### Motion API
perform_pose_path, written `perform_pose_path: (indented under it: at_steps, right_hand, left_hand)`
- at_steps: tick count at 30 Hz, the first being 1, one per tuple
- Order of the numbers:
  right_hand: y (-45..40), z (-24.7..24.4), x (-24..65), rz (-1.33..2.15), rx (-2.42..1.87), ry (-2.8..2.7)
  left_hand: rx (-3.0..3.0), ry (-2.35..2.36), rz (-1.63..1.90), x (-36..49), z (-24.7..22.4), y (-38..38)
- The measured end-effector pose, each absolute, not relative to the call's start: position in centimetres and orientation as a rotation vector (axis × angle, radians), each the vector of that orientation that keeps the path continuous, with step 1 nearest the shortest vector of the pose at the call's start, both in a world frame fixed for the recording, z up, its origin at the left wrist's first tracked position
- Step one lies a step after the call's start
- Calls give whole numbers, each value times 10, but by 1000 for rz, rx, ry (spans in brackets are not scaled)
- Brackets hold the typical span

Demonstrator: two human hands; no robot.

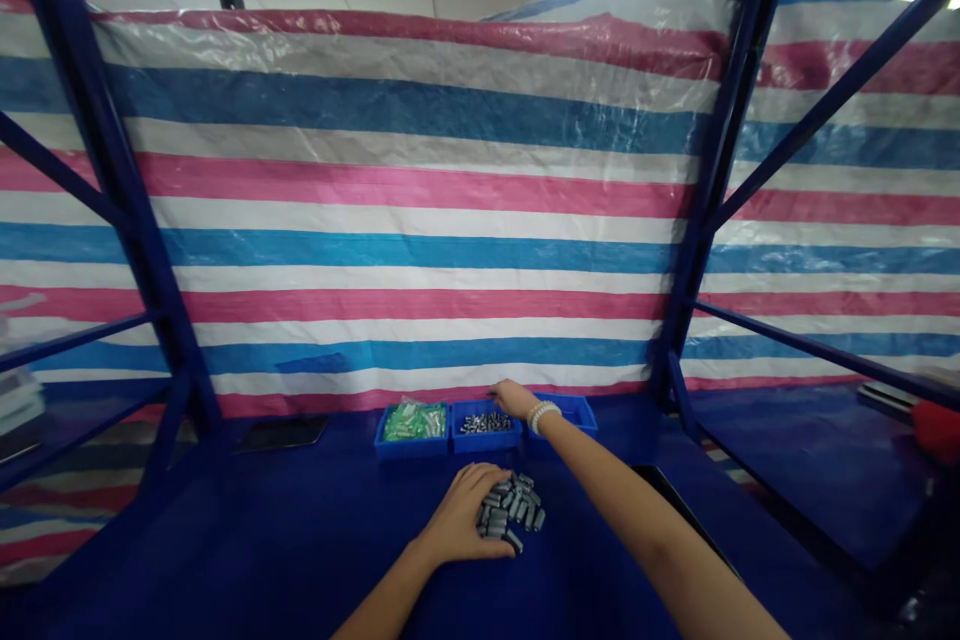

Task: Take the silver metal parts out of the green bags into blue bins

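Note:
A loose pile of small grey metal cylinders (516,505) lies on the blue tabletop. My left hand (469,510) is cupped against the pile's left side, thumb and fingers apart, touching the nearest cylinders. Farther back, my right hand (514,398), with a beaded bracelet (543,412) at the wrist, reaches over the back of the middle blue tray (487,441). Small dark and silvery metal parts (486,423) fill that tray. The right fingertips are too small and partly hidden, so whether they pinch anything does not show.
Left of the middle tray stands another blue tray (412,447) of green-and-silver pieces; a third blue tray (577,412) is behind my right wrist. A dark flat device (281,433) lies back left, and a black flat object (679,505) lies beside my right forearm. Blue posts and striped sheeting enclose the table.

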State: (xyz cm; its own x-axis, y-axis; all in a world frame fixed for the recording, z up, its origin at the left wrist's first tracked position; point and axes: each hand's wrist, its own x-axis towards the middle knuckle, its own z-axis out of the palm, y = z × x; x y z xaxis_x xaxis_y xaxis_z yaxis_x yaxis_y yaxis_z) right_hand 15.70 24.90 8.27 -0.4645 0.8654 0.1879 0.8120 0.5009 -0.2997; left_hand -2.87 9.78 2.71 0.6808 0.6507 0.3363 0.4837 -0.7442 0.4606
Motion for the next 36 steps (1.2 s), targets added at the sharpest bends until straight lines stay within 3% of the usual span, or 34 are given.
perform_pose_path:
  at_steps: [20,26,32,36]
  right_hand:
    - [250,79,149,131,-1621,-2524]
    - [240,91,162,86,-1523,-2466]
    - [217,102,172,-3,-1402,-2365]
    - [196,101,177,-61,-1312,-2315]
  left_hand:
    - [2522,872,779,-28,31,98]
    - [2380,877,1053,-27,34,98]
    - [1899,1127,1553,-38,29,109]
    - [1716,1168,1636,-43,22,119]
